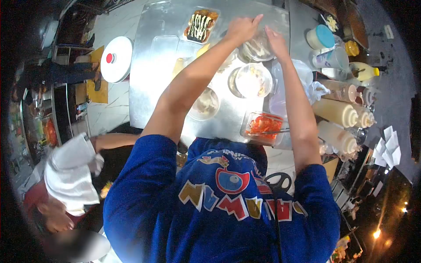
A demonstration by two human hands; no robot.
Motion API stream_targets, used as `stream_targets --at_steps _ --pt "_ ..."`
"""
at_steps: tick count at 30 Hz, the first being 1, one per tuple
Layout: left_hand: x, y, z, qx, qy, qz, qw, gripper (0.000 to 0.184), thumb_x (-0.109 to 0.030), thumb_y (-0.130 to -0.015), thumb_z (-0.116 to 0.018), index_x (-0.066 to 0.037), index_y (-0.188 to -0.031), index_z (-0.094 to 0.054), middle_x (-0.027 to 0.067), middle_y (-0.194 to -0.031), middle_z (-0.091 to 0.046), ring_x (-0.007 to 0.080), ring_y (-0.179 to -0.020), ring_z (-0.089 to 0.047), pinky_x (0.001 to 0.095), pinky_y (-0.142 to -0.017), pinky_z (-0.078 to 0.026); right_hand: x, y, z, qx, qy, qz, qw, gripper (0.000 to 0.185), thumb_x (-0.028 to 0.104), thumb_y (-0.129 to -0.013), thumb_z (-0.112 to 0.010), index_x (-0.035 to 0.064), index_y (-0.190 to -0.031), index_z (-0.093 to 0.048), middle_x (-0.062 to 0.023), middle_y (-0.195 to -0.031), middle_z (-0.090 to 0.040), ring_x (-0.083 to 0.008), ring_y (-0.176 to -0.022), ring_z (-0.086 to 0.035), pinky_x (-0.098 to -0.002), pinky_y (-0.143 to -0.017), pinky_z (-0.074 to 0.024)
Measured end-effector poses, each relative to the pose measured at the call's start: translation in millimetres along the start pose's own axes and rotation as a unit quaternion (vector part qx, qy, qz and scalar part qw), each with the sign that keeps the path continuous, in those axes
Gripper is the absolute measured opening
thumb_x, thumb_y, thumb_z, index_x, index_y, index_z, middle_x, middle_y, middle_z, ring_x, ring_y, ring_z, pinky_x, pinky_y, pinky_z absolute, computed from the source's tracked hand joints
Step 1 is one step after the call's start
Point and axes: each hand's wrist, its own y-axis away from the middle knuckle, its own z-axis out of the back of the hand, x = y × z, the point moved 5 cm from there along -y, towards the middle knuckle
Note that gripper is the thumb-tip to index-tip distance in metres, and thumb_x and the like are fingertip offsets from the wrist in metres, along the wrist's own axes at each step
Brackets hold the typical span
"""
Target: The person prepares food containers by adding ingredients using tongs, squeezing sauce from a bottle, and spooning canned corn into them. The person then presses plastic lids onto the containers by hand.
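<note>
My left hand (243, 30) is at the far side of the steel table, its fingers curled at the left rim of a clear round container (258, 49) and one finger pointing outward. My right hand (275, 41) touches the right side of the same container, fingers nearly straight. What is inside the container is hard to make out. Just nearer stands a round tub with pale food (253, 81). Another round clear tub (205, 105) sits below my left forearm. A rectangular tray of food striped with white sauce (201, 26) lies to the left of my left hand.
The steel table (147, 87) carries a box of red food (265, 126) with a utensil across it. Sauce bottles (335, 111) and a blue-lidded jar (323, 36) line the right. A white round lid with a red knob (117, 59) is left. Another person (72, 171) is lower left.
</note>
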Motion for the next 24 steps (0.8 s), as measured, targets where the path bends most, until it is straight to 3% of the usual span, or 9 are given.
stream_targets --at_steps 2,5,8,11,13,15,17,20,24 --pt "41 -15 -46 0.065 -0.007 0.041 0.997 0.076 -0.058 -0.101 -0.023 0.0 -0.113 -0.07 0.0288 -0.112 -0.066 0.0439 -0.114 -0.06 0.051 -0.099 -0.046 2 11 -4 -0.018 -0.062 -0.061 0.996 0.055 0.047 -0.102 -0.045 -0.0009 -0.111 -0.07 -0.0223 -0.1 -0.072 -0.0362 -0.094 -0.067 -0.0419 -0.087 -0.0488" --pt "51 -35 -68 0.114 0.045 0.035 0.992 0.077 -0.059 -0.1 -0.022 0.001 -0.123 -0.065 0.0283 -0.12 -0.064 0.0419 -0.117 -0.059 0.0473 -0.104 -0.044 19 22 9 -0.012 -0.008 -0.069 0.997 0.055 0.048 -0.102 -0.045 -0.0007 -0.105 -0.07 -0.0243 -0.095 -0.071 -0.0391 -0.092 -0.067 -0.0439 -0.083 -0.0489" --pt "54 -32 -74 0.169 0.16 0.126 0.964 0.078 -0.06 -0.098 -0.023 0.002 -0.125 -0.062 0.0247 -0.119 -0.067 0.0394 -0.115 -0.061 0.0448 -0.105 -0.042 26 22 10 -0.058 0.024 -0.016 0.998 0.054 0.047 -0.102 -0.045 -0.0007 -0.099 -0.07 -0.0255 -0.09 -0.069 -0.0419 -0.087 -0.065 -0.0451 -0.081 -0.0484" --pt "46 -38 -60 0.21 0.058 0.083 0.972 0.073 -0.056 -0.098 -0.027 0.002 -0.122 -0.064 0.0213 -0.119 -0.066 0.0356 -0.112 -0.062 0.0443 -0.102 -0.044 35 24 13 -0.027 0.039 -0.05 0.998 0.055 0.047 -0.102 -0.044 -0.0012 -0.1 -0.07 -0.0258 -0.093 -0.07 -0.0439 -0.089 -0.065 -0.045 -0.082 -0.0486" --pt "55 -64 -70 0.231 -0.028 -0.008 0.972 0.068 -0.054 -0.098 -0.031 0.0 -0.121 -0.065 0.0198 -0.118 -0.067 0.0346 -0.111 -0.063 0.0448 -0.1 -0.045 34 21 13 -0.042 0.053 -0.038 0.997 0.056 0.049 -0.101 -0.045 -0.001 -0.101 -0.07 -0.0266 -0.095 -0.07 -0.0445 -0.091 -0.065 -0.0453 -0.083 -0.0487" --pt "65 -70 -84 0.232 0.043 -0.019 0.972 0.062 -0.051 -0.096 -0.036 -0.003 -0.12 -0.067 0.0189 -0.119 -0.067 0.0343 -0.111 -0.063 0.0453 -0.099 -0.046 18 19 8 -0.05 0.02 -0.055 0.997 0.057 0.05 -0.1 -0.047 -0.0006 -0.103 -0.071 -0.027 -0.095 -0.07 -0.0434 -0.091 -0.065 -0.0451 -0.083 -0.0489" --pt "78 -59 -102 0.21 0.273 0.057 0.937 0.055 -0.048 -0.095 -0.043 -0.007 -0.119 -0.069 0.0187 -0.121 -0.067 0.0348 -0.11 -0.064 0.0457 -0.098 -0.047 -7 19 -2 -0.044 -0.056 -0.105 0.992 0.057 0.052 -0.098 -0.049 0.0 -0.106 -0.071 -0.0269 -0.094 -0.07 -0.0406 -0.09 -0.067 -0.0445 -0.082 -0.0492" --pt "70 -65 -85 0.042 -0.067 -0.031 0.996 0.047 -0.045 -0.092 -0.052 -0.011 -0.118 -0.071 0.0206 -0.121 -0.067 0.0369 -0.113 -0.063 0.0449 -0.099 -0.048 -21 19 -3 -0.109 0.006 -0.08 0.991 0.054 0.051 -0.096 -0.054 0.0008 -0.104 -0.073 -0.0225 -0.085 -0.071 -0.0316 -0.083 -0.068 -0.041 -0.079 -0.05" --pt "10 -10 -14 0.015 0.028 0.03 0.999 0.051 -0.05 -0.094 -0.047 -0.01 -0.113 -0.074 0.0213 -0.118 -0.068 0.0405 -0.111 -0.064 0.0486 -0.1 -0.047 1 30 1 -0.095 -0.082 -0.143 0.982 0.049 0.046 -0.095 -0.058 0.0002 -0.104 -0.073 -0.0162 -0.083 -0.072 -0.0242 -0.077 -0.065 -0.0367 -0.075 -0.0503"
